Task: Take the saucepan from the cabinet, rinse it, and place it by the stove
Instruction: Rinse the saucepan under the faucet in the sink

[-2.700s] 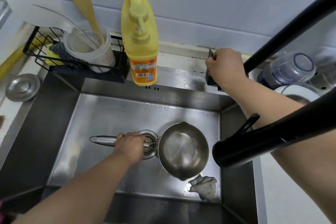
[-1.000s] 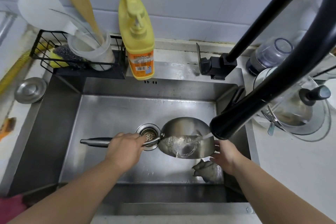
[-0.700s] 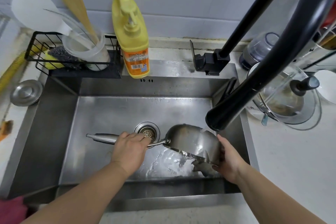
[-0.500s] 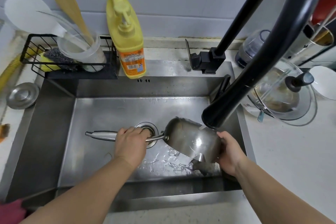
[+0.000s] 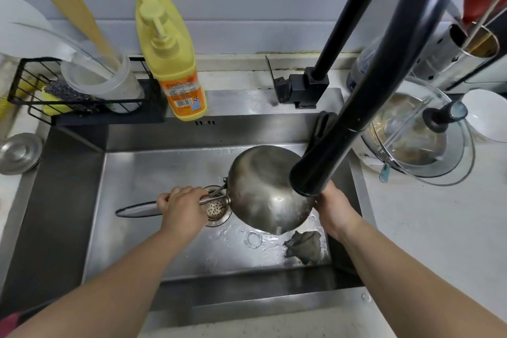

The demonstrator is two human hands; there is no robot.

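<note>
The steel saucepan (image 5: 263, 186) is turned bottom-up over the sink (image 5: 153, 170), its rounded underside facing me under the black faucet spout (image 5: 312, 173). Water runs off its lower rim onto the sink floor. My left hand (image 5: 182, 206) is closed around the long steel handle, which points left. My right hand (image 5: 333, 210) grips the pan's right rim, partly hidden behind the spout.
A grey rag (image 5: 304, 245) lies on the wet sink floor beside the drain strainer (image 5: 215, 207). A yellow soap bottle (image 5: 175, 63) and a wire rack (image 5: 68, 93) with utensils stand behind the sink. A glass-lidded pot (image 5: 419, 132) sits on the right counter.
My right hand left the faucet lever and took the pan's rim. Water started flowing, and the pan went from upright to tipped over, bottom up.
</note>
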